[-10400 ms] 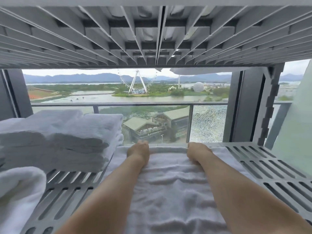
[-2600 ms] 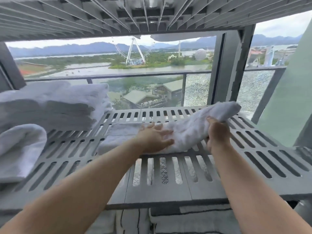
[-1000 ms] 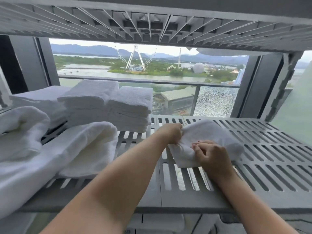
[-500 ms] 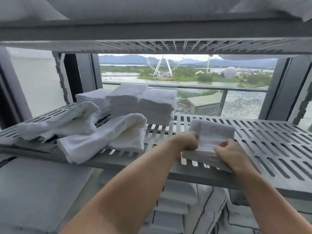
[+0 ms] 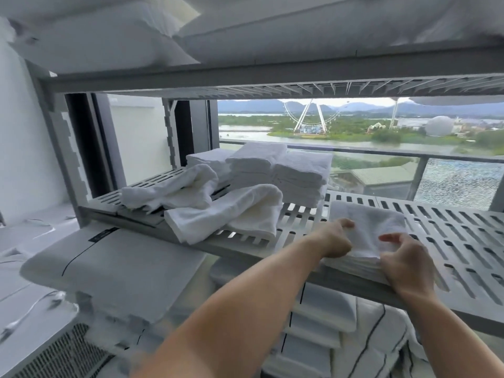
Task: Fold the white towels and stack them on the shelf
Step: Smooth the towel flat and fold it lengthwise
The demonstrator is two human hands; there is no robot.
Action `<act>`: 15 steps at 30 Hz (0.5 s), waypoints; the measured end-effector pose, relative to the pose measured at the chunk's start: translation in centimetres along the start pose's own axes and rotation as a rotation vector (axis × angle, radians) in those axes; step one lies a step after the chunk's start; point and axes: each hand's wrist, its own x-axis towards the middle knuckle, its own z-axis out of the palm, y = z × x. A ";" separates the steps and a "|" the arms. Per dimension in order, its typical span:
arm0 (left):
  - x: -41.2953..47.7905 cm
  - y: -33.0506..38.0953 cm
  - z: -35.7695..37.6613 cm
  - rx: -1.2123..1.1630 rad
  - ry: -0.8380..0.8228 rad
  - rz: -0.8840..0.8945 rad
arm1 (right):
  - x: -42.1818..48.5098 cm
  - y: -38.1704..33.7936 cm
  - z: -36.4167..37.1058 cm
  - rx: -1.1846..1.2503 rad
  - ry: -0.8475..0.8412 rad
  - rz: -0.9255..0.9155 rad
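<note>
Slatted grey shelf set before a window; Ferris wheel seen beyond. Folded towel laid at the shelf's front edge, gripped by left hand and right hand. Stacked towels and loose towels noted leftward.

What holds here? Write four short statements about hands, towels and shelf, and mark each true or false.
The left hand and right hand both grip the folded towel. True.
The folded towel sits atop the towel stack. False: it lies on the slatted shelf, right of the towel stack and apart from it.
Unfolded towels lie in front of the towel stack. True.
The upper shelf is bare. False: pillows lie on it.
</note>
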 end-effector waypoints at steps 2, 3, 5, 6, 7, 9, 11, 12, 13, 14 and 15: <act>-0.2 -0.7 -0.2 -0.005 0.063 0.031 | -0.1 -0.6 0.7 0.013 0.027 -0.021; -0.1 -1.0 -0.4 -0.005 0.086 0.050 | -0.1 -0.9 1.0 0.022 0.042 -0.025; 0.3 -1.6 -0.9 0.002 0.120 0.090 | 0.2 -1.4 1.7 0.047 0.072 -0.024; 0.7 -1.9 -1.3 0.005 0.134 0.106 | 0.4 -1.7 2.1 0.060 0.087 -0.025; 1.2 -2.1 -1.7 0.003 0.147 0.123 | 0.7 -2.1 2.4 0.075 0.103 -0.030; 2.2 -2.4 -2.6 -0.008 0.175 0.162 | 1.3 -2.9 3.0 0.110 0.140 -0.033; 3.3 -2.5 -3.6 -0.018 0.222 0.206 | 2.4 -3.8 3.4 0.137 0.184 -0.025; 4.0 -2.6 -4.2 -0.024 0.248 0.229 | 3.1 -4.3 3.7 0.154 0.205 -0.021; 4.7 -2.6 -4.8 -0.029 0.269 0.250 | 3.9 -4.8 4.1 0.169 0.224 -0.021; 5.5 -2.6 -5.4 -0.030 0.283 0.267 | 4.8 -5.3 4.6 0.175 0.240 -0.017; 6.4 -2.8 -6.0 -0.028 0.294 0.281 | 5.7 -5.9 5.1 0.176 0.256 -0.015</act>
